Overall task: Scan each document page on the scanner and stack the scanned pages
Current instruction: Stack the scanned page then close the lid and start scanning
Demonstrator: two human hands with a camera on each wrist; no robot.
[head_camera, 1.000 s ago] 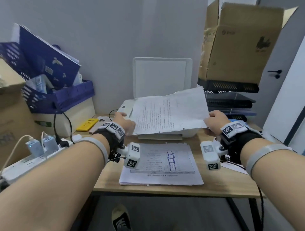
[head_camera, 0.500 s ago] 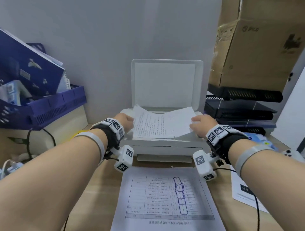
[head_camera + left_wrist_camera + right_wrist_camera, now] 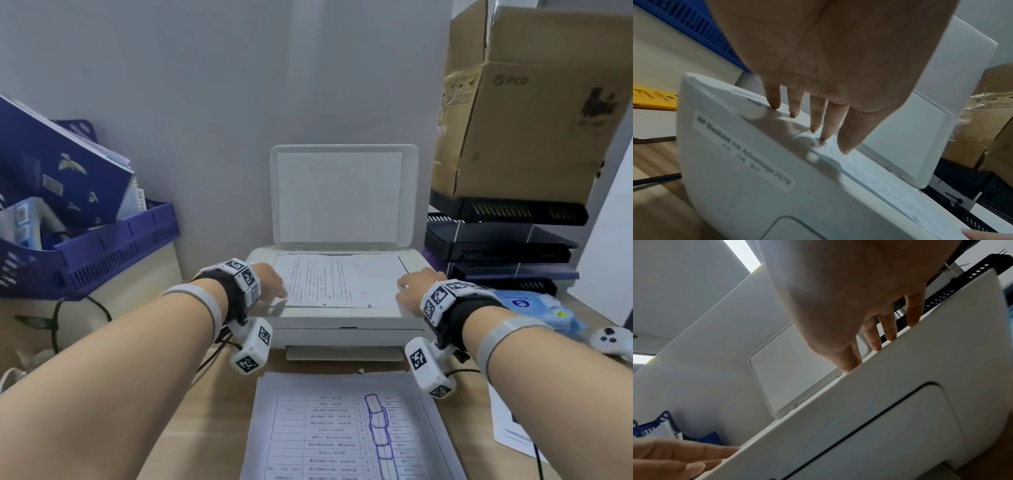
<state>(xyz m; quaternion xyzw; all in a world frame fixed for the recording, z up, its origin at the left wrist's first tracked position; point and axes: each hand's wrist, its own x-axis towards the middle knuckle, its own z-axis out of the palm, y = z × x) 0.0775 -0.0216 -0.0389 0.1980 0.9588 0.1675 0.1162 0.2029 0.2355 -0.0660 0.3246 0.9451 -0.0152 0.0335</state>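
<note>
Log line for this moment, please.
page flat on scanner glass | lid up | left hand, right hand open at edges

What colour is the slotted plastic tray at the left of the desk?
Blue: the slotted plastic tray shows best in the head view.

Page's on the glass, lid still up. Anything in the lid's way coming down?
Only the hands. The left hand and right hand rest on the side edges of the page, under the raised lid. Nothing else lies on the scanner bed.
</note>
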